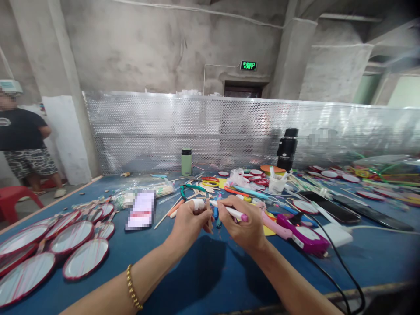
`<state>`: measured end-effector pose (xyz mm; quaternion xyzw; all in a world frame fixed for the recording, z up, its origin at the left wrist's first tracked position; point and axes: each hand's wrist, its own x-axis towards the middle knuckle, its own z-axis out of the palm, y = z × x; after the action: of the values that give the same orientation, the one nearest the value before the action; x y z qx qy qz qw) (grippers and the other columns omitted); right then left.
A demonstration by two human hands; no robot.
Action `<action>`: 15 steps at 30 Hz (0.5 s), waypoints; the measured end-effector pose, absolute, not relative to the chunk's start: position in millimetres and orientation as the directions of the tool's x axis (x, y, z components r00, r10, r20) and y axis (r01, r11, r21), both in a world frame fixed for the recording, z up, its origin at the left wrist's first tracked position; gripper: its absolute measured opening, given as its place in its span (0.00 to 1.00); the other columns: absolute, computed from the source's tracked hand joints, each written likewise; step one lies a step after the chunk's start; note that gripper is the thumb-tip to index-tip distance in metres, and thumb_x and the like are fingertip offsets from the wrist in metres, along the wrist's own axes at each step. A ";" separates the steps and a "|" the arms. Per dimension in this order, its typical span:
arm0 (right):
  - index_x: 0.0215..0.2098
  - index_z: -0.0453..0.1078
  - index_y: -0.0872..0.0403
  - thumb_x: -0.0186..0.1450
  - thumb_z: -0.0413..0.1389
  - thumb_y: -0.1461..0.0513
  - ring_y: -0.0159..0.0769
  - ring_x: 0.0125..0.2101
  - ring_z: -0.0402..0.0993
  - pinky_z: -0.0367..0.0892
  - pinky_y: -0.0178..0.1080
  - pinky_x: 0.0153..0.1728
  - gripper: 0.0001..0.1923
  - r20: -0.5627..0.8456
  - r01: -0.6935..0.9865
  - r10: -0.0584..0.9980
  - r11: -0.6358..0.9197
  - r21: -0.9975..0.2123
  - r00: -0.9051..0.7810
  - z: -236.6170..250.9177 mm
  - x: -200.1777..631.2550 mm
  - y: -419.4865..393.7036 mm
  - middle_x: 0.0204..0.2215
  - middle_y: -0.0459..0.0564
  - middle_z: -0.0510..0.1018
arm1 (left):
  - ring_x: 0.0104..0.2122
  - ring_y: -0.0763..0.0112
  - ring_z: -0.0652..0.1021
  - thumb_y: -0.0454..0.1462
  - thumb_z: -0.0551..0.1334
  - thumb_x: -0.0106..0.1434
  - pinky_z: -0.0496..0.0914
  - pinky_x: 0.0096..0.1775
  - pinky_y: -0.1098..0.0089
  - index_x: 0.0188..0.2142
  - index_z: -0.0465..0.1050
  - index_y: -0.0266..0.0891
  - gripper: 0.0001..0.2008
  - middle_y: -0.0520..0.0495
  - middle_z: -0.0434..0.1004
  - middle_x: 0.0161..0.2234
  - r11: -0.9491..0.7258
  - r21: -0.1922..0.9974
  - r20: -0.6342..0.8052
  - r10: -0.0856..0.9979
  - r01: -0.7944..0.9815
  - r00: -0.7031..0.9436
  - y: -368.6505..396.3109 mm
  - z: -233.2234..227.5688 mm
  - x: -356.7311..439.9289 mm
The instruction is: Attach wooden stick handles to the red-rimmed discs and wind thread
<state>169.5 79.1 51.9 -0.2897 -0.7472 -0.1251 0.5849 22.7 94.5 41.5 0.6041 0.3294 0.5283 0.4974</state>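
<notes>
Left hand (190, 221) grip pinching thin wooden craft stick (208, 214) — light, snappable. Right hand (244, 223) grip closed on white pink-capped marker (231, 211) mid-barrel — stiff, smooth.

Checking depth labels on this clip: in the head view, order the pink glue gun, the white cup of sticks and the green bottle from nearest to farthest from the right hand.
From the right hand:
1. Pink glue gun, just to its right on the table.
2. White cup of sticks, beyond it, slightly right.
3. Green bottle, far back left, near the perforated metal screen.
</notes>
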 end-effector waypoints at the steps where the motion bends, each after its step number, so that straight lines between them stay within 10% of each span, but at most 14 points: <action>1: 0.30 0.71 0.53 0.65 0.54 0.66 0.28 0.20 0.70 0.65 0.32 0.23 0.07 0.945 0.584 0.293 0.797 -0.156 -0.147 51.8 169.6 78.9 0.22 0.44 0.76 | 0.15 0.77 0.71 0.36 0.63 0.52 0.69 0.21 0.76 0.20 0.69 0.36 0.07 0.53 0.71 0.15 -0.288 0.950 0.309 0.925 -0.125 0.222 94.5 41.4 22.6; 15: 0.29 0.70 0.53 0.66 0.54 0.66 0.28 0.20 0.69 0.65 0.31 0.24 0.07 0.950 0.591 0.278 0.794 -0.145 -0.140 51.4 170.0 79.4 0.21 0.43 0.75 | 0.15 0.76 0.72 0.36 0.63 0.52 0.69 0.21 0.75 0.20 0.69 0.37 0.07 0.53 0.72 0.15 -0.293 0.949 0.313 0.924 -0.120 0.219 94.9 41.3 22.0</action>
<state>170.0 79.4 51.4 -0.2923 -0.7431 -0.1331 0.5871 22.0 94.9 41.3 0.6054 0.3322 0.5291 0.4931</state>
